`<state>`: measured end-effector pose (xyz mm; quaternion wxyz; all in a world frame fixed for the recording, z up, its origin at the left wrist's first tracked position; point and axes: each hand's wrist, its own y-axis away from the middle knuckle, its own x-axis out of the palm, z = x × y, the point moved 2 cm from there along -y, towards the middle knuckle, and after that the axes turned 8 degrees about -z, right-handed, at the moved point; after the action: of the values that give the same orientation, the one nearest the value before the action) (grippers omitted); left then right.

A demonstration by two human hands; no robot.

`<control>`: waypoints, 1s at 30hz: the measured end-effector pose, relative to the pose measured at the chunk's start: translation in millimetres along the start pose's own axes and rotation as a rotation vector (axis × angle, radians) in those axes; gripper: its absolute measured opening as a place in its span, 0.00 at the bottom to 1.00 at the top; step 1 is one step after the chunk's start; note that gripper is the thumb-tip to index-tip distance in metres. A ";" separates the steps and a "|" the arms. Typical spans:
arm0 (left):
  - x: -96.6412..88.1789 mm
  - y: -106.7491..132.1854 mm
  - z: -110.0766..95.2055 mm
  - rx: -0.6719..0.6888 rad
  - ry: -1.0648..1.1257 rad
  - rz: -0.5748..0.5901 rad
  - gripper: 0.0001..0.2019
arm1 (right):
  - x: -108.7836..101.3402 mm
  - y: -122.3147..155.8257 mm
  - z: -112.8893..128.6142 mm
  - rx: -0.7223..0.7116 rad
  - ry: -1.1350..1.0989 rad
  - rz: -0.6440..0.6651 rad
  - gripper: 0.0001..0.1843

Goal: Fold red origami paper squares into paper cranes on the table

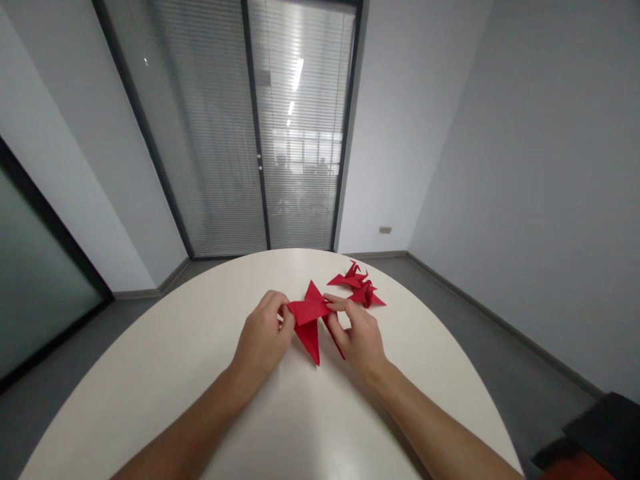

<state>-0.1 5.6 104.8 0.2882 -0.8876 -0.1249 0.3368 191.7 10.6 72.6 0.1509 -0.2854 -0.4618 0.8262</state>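
A piece of folded red origami paper (309,311) is between my two hands, just above the white tabletop. One point of it sticks up at the back, and two long narrow points hang toward me. My left hand (266,328) pinches its left edge between thumb and fingers. On the other side my right hand (356,332) pinches the right edge, with the fingertips lying over the paper. Behind my right hand, several finished-looking red paper cranes (356,281) lie close together, partly overlapping.
The round white table (190,373) reaches from under my arms to the glass door (300,133) with blinds. A grey wall (540,187) rises at the right. At the lower right corner stands a dark object (600,433) with some red below it.
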 end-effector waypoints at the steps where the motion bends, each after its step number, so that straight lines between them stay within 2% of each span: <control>1: -0.2 0.1 1.4 -0.005 -0.032 -0.003 0.07 | 0.0 0.6 0.1 0.029 0.000 0.015 0.06; 4: -0.5 0.0 4.9 -0.019 -0.086 -0.013 0.07 | 0.6 2.1 1.5 0.133 -0.023 0.056 0.07; 11: -2.8 0.6 2.5 0.006 -0.226 -0.156 0.10 | 8.4 6.7 8.1 0.330 -0.169 0.080 0.05; 13: 0.0 2.8 0.4 0.065 -0.234 -0.173 0.10 | 9.8 8.0 9.1 0.370 -0.186 0.069 0.05; 17: 9.2 7.3 -0.6 0.241 -0.275 -0.186 0.22 | 8.9 9.3 8.6 0.429 -0.190 0.050 0.06; 19: 11.5 7.3 1.9 0.265 -0.294 -0.157 0.24 | 8.0 9.2 8.1 0.444 -0.191 0.044 0.06; 21: 9.9 5.7 4.7 0.216 -0.324 -0.103 0.24 | 7.7 8.6 7.2 0.454 -0.192 0.043 0.06; 24: 2.9 1.8 4.4 0.094 -0.404 0.033 0.17 | 7.0 7.0 3.0 0.485 -0.173 0.041 0.08; 26: -2.1 -0.8 0.2 0.071 -0.405 0.140 0.11 | 5.1 4.9 -1.9 0.496 -0.139 0.043 0.09; 30: -10.2 -5.9 -7.1 0.035 -0.314 0.302 0.12 | -1.6 -1.5 -11.8 0.453 -0.057 0.098 0.11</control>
<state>-3.1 3.2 118.0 0.2266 -0.8278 -0.0280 0.5125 200.1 18.5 69.6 0.1577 -0.2427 -0.2543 0.9228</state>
